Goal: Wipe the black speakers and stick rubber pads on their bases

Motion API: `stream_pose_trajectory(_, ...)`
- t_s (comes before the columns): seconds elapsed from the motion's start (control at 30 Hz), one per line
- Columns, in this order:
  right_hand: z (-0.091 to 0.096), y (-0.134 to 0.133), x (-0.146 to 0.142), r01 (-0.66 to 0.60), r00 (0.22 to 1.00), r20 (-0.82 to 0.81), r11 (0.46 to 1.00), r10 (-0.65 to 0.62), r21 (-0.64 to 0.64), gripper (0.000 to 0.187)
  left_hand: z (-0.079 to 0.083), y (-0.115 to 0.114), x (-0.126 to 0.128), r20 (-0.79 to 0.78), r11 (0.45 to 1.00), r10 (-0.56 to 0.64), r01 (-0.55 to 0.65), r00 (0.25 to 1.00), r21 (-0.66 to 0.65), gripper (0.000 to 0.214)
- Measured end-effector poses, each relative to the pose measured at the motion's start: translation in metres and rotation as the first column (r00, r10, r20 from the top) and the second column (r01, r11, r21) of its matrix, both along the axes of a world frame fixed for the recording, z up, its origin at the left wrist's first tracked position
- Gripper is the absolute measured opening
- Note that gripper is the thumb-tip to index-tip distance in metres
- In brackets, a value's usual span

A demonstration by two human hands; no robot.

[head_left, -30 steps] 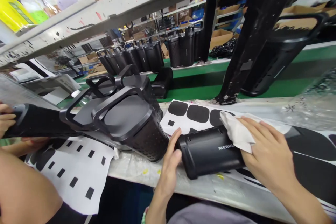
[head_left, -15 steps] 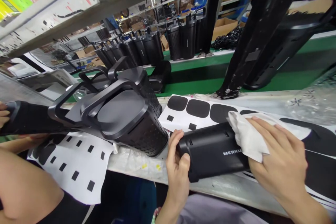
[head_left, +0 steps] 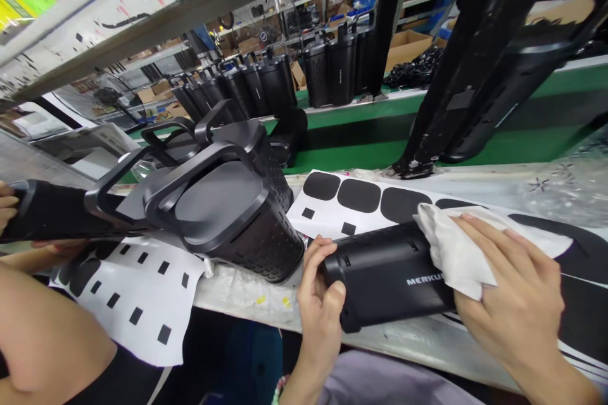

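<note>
A black plastic housing with white lettering beginning "MERKU" lies on its side in front of me. My left hand grips its left end, thumb at the near side and fingers over the top. In my right hand is a white cloth, pressed against the right part of the housing and covering the end of the lettering. Beneath and behind the housing lies a white sheet of black stickers, rounded shapes and small squares. To the left stands a black handled housing with a perforated side.
A co-worker's arm is at the left, with a hand on another black housing. A second sticker sheet hangs over the bench edge. A slanted black post rises before the green conveyor, where several housings stand.
My right hand and the cloth have shifted slightly right and down along the housing, uncovering a little more lettering. My left hand keeps its grip.
</note>
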State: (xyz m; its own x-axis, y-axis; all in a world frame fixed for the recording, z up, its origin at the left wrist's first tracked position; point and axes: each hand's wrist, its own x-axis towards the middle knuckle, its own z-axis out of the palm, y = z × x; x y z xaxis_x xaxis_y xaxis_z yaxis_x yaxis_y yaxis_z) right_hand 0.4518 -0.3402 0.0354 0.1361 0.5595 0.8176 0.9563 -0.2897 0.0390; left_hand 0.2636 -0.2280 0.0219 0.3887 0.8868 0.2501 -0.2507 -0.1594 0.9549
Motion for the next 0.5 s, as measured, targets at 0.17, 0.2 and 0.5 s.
stream_pose_trajectory(0.17,-0.0008,-0.0012,0.0000,0.011,1.000,-0.021,1.000,-0.011,-0.001,0.068,0.0003,0.0013,-0.0011,0.003,1.000,-0.030,0.030,1.000,-0.005,0.033)
stream_pose_trajectory(0.2,-0.0010,-0.0014,-0.0001,0.011,1.000,-0.024,1.000,-0.011,0.002,0.068,0.0003,0.0016,-0.0011,0.010,0.999,-0.042,0.042,0.999,-0.011,0.034)
stream_pose_trajectory(0.5,-0.0011,-0.0001,-0.0010,0.020,0.999,-0.032,1.000,-0.020,0.012,0.069,-0.0013,0.0024,0.0003,0.038,0.999,-0.047,0.047,0.998,0.002,0.031)
